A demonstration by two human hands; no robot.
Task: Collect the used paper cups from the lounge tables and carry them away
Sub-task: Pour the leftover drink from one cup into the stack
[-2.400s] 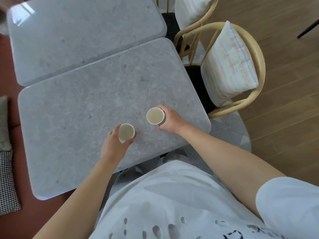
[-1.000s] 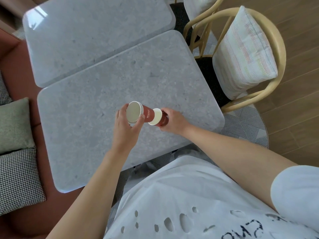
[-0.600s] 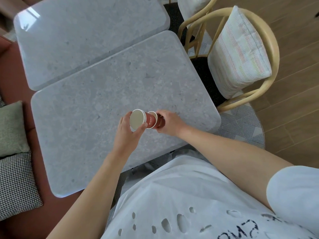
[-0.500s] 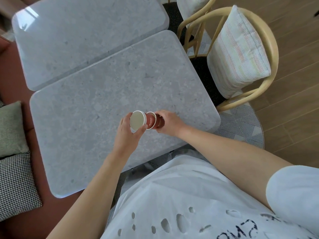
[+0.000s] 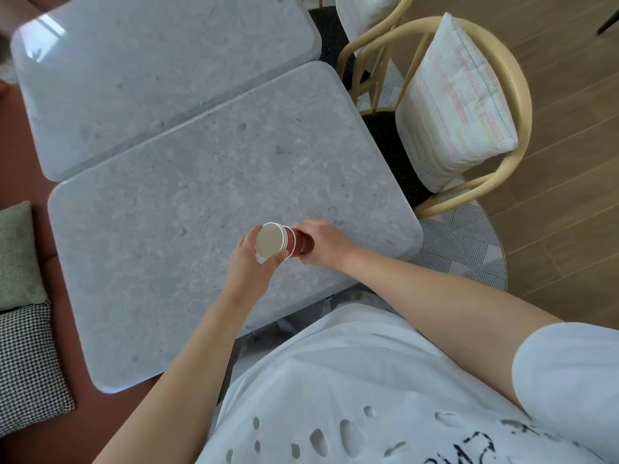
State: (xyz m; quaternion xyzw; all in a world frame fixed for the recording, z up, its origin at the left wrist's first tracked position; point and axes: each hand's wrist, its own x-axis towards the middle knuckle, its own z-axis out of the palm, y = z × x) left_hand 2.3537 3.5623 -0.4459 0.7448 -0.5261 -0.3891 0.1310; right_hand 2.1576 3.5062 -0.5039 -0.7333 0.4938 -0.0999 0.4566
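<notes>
Over the grey table (image 5: 187, 202), both hands' fingers (image 5: 303, 226) clasp nested cups (image 5: 284, 243) lying sideways, mouths facing left

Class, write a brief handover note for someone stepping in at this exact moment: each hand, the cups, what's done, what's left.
Left hand grips the inner cup at its rim.
Right hand grips the outer cup.
The cups are nested almost fully, held tilted above the near table.
Done: both cups picked up and stacked.
Left: seat the stack fully if needed, then carry it away. No other cups show on either table.
</notes>
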